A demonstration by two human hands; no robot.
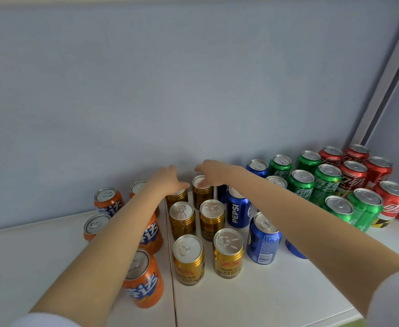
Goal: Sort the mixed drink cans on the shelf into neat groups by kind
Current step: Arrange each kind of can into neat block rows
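Six gold cans stand in two columns at the middle of the white shelf (241, 293). My left hand (169, 180) lies over the top of the back-left gold can (177, 198), fingers bent round its rim. My right hand (213, 171) arches over the back-right gold can (202, 197), fingertips on its lid. Several orange cans (144, 282) stand to the left, partly under my left forearm. Blue Pepsi cans (237, 211) stand right of the gold ones, one mostly hidden by my right forearm. Green cans (325, 182) and red cans (354, 173) fill the back right.
A pale blue wall (193, 90) closes the back of the shelf, right behind the rear cans. A grey upright post (382, 95) stands in the right corner. A seam (172, 279) runs front to back between the orange and gold cans. The shelf's front edge is near the bottom right.
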